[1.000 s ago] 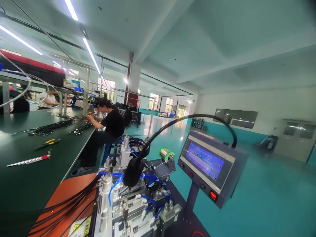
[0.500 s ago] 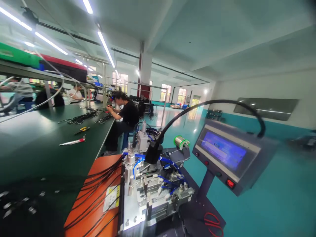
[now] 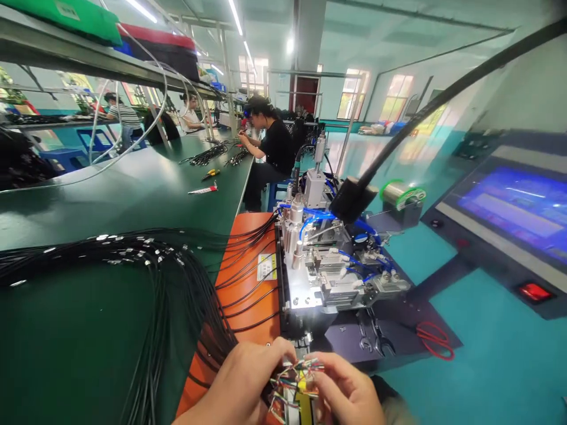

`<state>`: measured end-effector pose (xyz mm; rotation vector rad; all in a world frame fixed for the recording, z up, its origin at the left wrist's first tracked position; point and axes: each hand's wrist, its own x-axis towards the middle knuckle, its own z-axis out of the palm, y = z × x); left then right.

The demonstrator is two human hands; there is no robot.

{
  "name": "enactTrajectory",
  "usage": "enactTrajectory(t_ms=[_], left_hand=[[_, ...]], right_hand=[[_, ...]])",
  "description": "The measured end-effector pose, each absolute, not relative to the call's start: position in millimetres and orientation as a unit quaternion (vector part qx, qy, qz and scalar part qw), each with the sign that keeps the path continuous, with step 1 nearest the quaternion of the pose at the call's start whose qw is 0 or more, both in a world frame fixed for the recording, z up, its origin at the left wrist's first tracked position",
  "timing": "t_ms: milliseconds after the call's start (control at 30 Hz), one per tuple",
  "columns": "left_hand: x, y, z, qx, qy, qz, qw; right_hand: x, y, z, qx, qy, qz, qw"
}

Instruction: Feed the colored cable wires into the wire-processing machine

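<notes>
just two hands (image 3: 239, 381) holding one wire bundle (image 3: 295, 383).

Teal factory floor (image 3: 487, 360), white pillar (image 3: 309, 35), bright windows (image 3: 353, 94), long fluorescent ceiling lights (image 3: 234, 18)

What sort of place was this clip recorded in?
Probably a wire-harness factory floor: a pneumatic soldering machine, a solder spool, and bundles of black cable on a long green workbench.

2 hands (image 3: 241, 381), 3 co-workers (image 3: 277, 147), 2 wrenches (image 3: 374, 339), 1 solder spool (image 3: 401, 196), 1 ctrl screen (image 3: 518, 206).
</notes>
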<state>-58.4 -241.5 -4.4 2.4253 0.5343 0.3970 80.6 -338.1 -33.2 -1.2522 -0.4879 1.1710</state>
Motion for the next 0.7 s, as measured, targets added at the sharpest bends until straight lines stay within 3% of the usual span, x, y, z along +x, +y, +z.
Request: enactTrajectory(t_ms=[333,500,700], left_hand=[[-51.6,-254.5,2.1,0.928,0.226,0.166,0.244],[-48.4,-254.6,1.8,0.898,0.245,0.199,0.307],[-51.9,-251.8,-7.3,0.890,0.144,0.297,0.315]], right_hand=[[93.6,-330.7,-24.1,-0.582,-0.283,0.503,0.573],[92.9,-333.0,-24.7,-0.573,-0.271,0.509,0.582],[92.0,-336.1,-29.9,-0.511,-0.202,0.586,0.595]])
